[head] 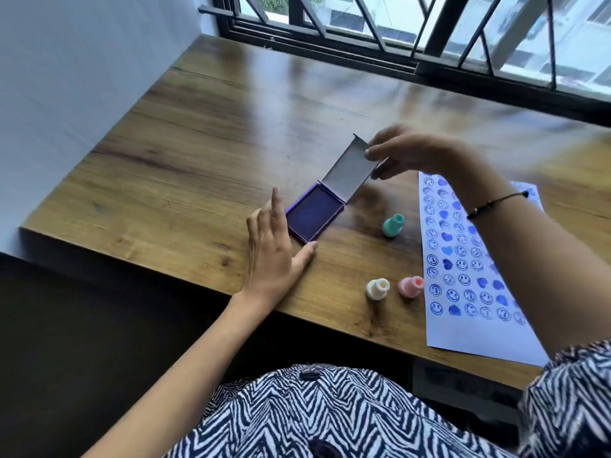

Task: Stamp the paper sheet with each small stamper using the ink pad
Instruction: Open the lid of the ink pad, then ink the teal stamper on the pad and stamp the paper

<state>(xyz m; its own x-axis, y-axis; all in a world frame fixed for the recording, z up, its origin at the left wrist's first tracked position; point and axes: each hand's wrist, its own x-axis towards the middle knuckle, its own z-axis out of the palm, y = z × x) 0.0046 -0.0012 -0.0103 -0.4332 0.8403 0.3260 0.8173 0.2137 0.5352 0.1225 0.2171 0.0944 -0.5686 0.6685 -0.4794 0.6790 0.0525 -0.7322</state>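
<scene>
Bracing the ink pad (pixel 313 213) base on the table (pixel 185 153) with left hand (pixel 269 256) spread flat, fingers apart; pinching its raised lid (pixel 348 171) with right hand (pixel 410 152). Risking ink smears beside three stampers (pixel 393 225) and stamped paper sheet (pixel 463 276).

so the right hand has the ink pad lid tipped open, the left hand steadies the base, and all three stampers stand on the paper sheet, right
Not quite. In the head view the green stamper, white stamper and pink stamper stand on the bare table, beside the paper sheet, not on it. The rest holds: the right hand has the lid tipped open, and the left hand steadies the ink pad base.
</scene>
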